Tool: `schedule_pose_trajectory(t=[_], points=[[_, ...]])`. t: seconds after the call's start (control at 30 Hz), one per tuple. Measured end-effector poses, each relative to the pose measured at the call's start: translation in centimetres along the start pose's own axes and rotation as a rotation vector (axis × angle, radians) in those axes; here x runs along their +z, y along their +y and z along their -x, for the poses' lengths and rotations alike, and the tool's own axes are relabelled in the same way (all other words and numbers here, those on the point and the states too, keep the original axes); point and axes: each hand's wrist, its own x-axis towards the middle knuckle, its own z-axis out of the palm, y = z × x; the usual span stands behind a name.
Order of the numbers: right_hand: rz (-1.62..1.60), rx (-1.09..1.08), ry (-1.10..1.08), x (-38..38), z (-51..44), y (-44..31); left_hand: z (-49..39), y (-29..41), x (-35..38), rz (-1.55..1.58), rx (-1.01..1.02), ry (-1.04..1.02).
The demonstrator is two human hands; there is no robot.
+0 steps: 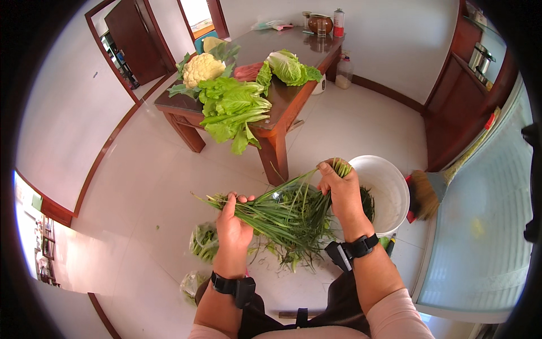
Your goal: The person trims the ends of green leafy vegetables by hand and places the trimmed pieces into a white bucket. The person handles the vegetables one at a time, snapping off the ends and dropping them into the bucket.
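Observation:
My left hand [235,222] grips a bunch of long, thin green stalks, apparently garlic chives [271,216], with pale tangled ends sticking out past the fingers. In my right hand [344,188] is a second bundle of chives [342,168], its stem ends up and its leaves hanging down. A few strands stretch between the two hands. Below them, a clear bowl [277,195] is partly hidden by the greens. Loose leaves and trimmings [292,258] lie on the floor under the hands.
A white bucket [386,199] stands right of my right hand, beside a broom [432,193]. Plastic bags of greens [204,241] sit at left. The wooden table [281,110] ahead bears lettuce [233,106], cauliflower [203,70] and napa cabbage [290,68]. A knife-like handle [391,245] lies near the bucket.

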Motion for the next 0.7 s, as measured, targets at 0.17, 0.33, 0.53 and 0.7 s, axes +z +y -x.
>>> schedule_pose_trajectory(t=[0.17, 0.33, 0.53, 0.7], points=[[-0.046, -0.016, 0.077, -0.4, -0.3, 0.0, 0.0, 0.0, -0.4, -0.037, 0.026, 0.051], [-0.147, -0.063, 0.216, -2.3, -1.5, -0.5, -0.7, 1.1, -1.1, -0.038, 0.181, 0.096], [-0.178, -0.091, 0.226, -4.8, -2.4, -1.9, -1.2, 5.6, -1.5, -0.150, 0.256, 0.245], [-0.016, -0.065, 0.114, -3.7, -1.8, -1.7, 0.4, 4.9, 1.6, -0.622, 0.149, 0.119]])
